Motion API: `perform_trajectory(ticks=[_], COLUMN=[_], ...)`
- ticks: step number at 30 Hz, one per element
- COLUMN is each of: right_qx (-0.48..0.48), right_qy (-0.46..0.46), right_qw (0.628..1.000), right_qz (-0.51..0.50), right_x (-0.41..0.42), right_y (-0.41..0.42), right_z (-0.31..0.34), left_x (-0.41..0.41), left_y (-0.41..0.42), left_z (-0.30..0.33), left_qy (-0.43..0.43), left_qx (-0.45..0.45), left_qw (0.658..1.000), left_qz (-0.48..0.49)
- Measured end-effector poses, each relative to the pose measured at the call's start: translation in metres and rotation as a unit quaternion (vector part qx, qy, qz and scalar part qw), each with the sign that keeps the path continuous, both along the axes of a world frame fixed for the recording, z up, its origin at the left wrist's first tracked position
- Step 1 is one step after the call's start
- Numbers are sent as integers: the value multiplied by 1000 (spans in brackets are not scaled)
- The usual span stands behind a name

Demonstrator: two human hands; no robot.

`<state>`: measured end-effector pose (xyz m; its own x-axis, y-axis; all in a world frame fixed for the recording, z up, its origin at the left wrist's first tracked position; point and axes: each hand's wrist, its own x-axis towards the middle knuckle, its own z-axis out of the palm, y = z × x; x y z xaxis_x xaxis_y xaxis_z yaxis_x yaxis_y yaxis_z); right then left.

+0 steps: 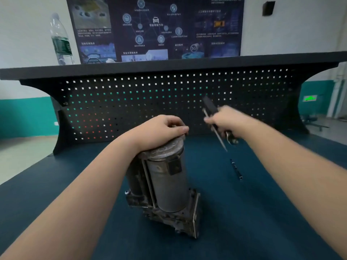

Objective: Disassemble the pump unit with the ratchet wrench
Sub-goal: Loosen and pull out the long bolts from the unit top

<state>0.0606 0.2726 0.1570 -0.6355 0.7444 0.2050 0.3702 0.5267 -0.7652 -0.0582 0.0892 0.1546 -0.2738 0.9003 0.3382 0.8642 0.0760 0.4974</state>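
The grey, worn pump unit [167, 184] stands upright on the blue bench top [253, 212], its cylinder rising from a bolted base. My left hand [163, 128] lies over its top cap, fingers curled round the far rim. To the right and above the bench, my right hand [228, 120] grips the ratchet wrench [211, 107] by its black handle, and a long thin bolt [217, 135] slants down from the same hand. The wrench head [232, 139] shows below my fingers. A second long bolt [236, 169] lies on the bench right of the pump.
A black pegboard [150, 102] backs the bench, with a shelf along its top. On the shelf's left stands a clear water bottle [61, 40]. A dark poster [155, 27] hangs on the wall behind.
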Motion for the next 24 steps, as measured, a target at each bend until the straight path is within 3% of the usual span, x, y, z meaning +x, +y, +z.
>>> perform_trajectory(ticks=[5,10,18,24], right_qx=[-15,26,10,-33], right_qy=[-258,-328,-323,-224], right_qw=[961,935,936,962], right_qz=[-95,-132,-139,-151], right_x=[-11,-27,-40,-29], right_y=[54,79,93,82], right_z=[-116,-137,-159,-160], left_x=[8,13,21,21], left_y=[5,11,16,24], left_z=[2,2,4,0], left_qy=[47,73,113,126], left_qx=[-117,-104,-106,-122], left_qw=[990,986,979,968], left_qz=[68,108,134,179])
